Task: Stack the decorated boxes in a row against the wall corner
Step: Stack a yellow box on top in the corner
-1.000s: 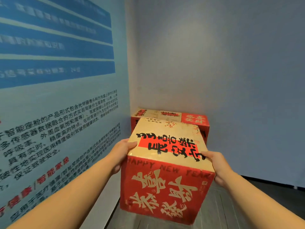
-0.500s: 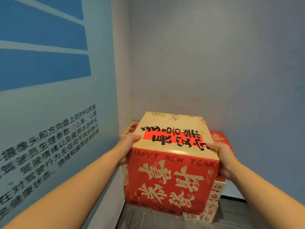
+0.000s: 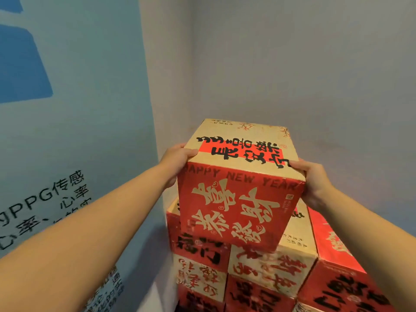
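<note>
Head view: I see left hand (image 3: pixel 177 159) and right hand (image 3: pixel 313 176) gripping opposite upper edges of the red decorated box (image 3: pixel 238 206), thumbs curled onto its top. Box is between hands, over stacked boxes (image 3: pixel 270 266) below them, wall corner (image 3: pixel 191 64) just beyond.

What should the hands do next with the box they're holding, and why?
Probably ease the box forward and down onto the stacked boxes by the corner: the left hand and right hand grip its sides, and it seems to hover over their near edge.
</note>
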A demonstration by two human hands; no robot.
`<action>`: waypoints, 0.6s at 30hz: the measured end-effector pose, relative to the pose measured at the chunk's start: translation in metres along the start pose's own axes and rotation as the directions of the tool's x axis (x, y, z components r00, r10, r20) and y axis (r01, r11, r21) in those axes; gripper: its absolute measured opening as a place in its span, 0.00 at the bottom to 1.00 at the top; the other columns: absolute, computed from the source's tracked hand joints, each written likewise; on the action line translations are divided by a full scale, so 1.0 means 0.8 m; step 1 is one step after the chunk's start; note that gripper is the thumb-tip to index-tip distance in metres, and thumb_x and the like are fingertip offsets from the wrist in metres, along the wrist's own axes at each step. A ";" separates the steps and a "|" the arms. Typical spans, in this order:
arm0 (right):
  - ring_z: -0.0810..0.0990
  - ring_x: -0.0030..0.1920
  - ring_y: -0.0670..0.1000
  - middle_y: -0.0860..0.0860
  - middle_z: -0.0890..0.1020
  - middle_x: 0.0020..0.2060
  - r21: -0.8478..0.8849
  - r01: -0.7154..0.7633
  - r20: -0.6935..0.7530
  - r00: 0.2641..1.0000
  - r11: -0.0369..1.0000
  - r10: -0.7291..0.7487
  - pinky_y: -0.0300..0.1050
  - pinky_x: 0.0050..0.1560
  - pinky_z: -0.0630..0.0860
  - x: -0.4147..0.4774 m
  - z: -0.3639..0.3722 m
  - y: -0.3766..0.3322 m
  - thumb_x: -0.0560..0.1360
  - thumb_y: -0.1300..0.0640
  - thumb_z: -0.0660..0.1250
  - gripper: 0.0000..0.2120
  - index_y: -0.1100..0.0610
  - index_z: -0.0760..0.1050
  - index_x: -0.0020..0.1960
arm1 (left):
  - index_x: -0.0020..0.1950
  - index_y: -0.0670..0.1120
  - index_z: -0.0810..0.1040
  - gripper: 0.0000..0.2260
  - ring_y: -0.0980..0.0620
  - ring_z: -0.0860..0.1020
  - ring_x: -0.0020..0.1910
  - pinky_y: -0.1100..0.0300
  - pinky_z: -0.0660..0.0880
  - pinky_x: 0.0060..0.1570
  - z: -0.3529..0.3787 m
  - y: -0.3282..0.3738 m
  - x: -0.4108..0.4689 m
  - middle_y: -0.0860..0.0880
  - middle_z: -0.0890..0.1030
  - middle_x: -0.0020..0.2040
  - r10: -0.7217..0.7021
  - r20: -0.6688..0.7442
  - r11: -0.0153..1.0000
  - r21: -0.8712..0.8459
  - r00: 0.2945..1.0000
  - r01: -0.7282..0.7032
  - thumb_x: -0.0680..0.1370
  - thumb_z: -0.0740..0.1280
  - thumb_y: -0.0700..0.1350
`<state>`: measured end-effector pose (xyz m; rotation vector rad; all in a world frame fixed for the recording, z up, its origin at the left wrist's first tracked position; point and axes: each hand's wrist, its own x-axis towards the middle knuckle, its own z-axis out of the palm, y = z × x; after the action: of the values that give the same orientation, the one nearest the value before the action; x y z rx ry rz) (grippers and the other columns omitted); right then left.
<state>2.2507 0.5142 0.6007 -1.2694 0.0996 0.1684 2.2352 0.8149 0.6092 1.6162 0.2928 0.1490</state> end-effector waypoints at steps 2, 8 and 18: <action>0.85 0.31 0.50 0.52 0.86 0.42 -0.002 -0.020 0.011 1.000 1.000 0.020 0.42 0.31 0.81 0.043 0.015 -0.008 0.79 0.60 0.57 0.14 0.56 0.73 0.63 | 0.62 0.49 0.79 0.12 0.52 0.81 0.38 0.61 0.73 0.34 -0.001 0.003 0.038 0.46 0.85 0.48 0.000 -0.053 0.998 0.070 0.999 0.004 0.79 0.66 0.44; 0.86 0.33 0.50 0.55 0.84 0.51 -0.056 -0.047 0.042 0.998 0.997 0.049 0.39 0.28 0.79 0.136 0.061 0.000 0.80 0.61 0.57 0.14 0.58 0.72 0.65 | 0.61 0.47 0.78 0.10 0.48 0.79 0.47 0.57 0.73 0.46 -0.021 -0.014 0.123 0.44 0.82 0.52 -0.012 -0.160 0.979 0.199 0.987 0.045 0.81 0.62 0.44; 0.85 0.37 0.52 0.52 0.85 0.47 -0.010 -0.085 -0.033 0.996 0.996 0.084 0.45 0.37 0.82 0.195 0.111 0.066 0.79 0.62 0.57 0.19 0.58 0.70 0.70 | 0.76 0.43 0.63 0.21 0.47 0.69 0.70 0.65 0.65 0.57 -0.049 -0.032 0.200 0.44 0.68 0.74 0.107 -0.214 0.905 0.426 0.971 -0.006 0.83 0.59 0.42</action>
<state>2.3925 0.6252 0.5515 -1.2802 0.1811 0.2209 2.3749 0.8981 0.5733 2.0454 0.4846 0.3405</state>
